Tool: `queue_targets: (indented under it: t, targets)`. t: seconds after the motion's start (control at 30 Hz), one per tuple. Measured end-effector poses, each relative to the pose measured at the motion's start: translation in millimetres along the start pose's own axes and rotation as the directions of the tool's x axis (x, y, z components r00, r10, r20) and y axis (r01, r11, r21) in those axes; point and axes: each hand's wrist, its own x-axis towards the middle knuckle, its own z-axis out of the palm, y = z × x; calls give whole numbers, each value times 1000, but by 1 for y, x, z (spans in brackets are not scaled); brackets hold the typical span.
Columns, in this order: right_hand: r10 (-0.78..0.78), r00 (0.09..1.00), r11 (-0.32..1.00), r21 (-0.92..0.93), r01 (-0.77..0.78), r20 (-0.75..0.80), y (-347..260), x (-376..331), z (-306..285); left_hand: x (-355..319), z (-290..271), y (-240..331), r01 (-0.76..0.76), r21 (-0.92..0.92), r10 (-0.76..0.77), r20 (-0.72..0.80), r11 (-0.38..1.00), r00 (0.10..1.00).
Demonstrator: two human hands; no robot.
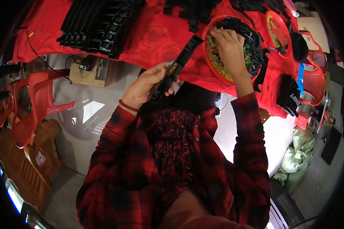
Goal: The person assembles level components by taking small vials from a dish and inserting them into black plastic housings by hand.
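My left hand (146,84) is wrapped round a long, narrow black plastic part (184,54), held tilted in front of the table's near edge. Something small and yellowish shows inside the part beside my thumb. Over a round red bowl (205,44), my right hand (230,46) reaches down with its fingers drawn together at the left side. Whatever the fingertips hold, if anything, is too small to tell. Small yellow and green translucent pieces (222,65) fill the bowl's left and lower side. Black plastic pieces (250,36) lie heaped on its right.
A red cloth (151,32) covers the table. Stacked long black parts (93,24) lie at the far left. Another red bowl (267,26) with small pieces stands to the right. Red plastic chairs (40,95) and a cardboard box (90,74) stand around the table.
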Motion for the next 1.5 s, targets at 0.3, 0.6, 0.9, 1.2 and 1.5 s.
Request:
queue_targets:
  t: [0.3, 0.6, 0.9, 1.2, 1.5]
  targets:
    - [94, 995, 995, -31, -94, -21, 0, 0, -5, 6, 0, -2, 5, -35, -5, 10, 999, 1000]
    - [91, 996, 996, -3, -91, -20, -2, -3, -1, 6, 2, -8, 18, -44, -18, 10, 999, 1000]
    - [83, 994, 982, -176, -69, 69, -3, -3, -5, 4, 1, -10, 26, -42, -27, -10, 999, 1000]
    - [605, 757, 497, 625, -603, 249, -31, -15, -29, 4, 14, -6, 13, -81, -14, -11, 997, 1000]
    - [364, 649, -504, 728, -465, 667, -97, -33, -66, -7, 33, -10, -105, -15, 105, 10, 994, 994]
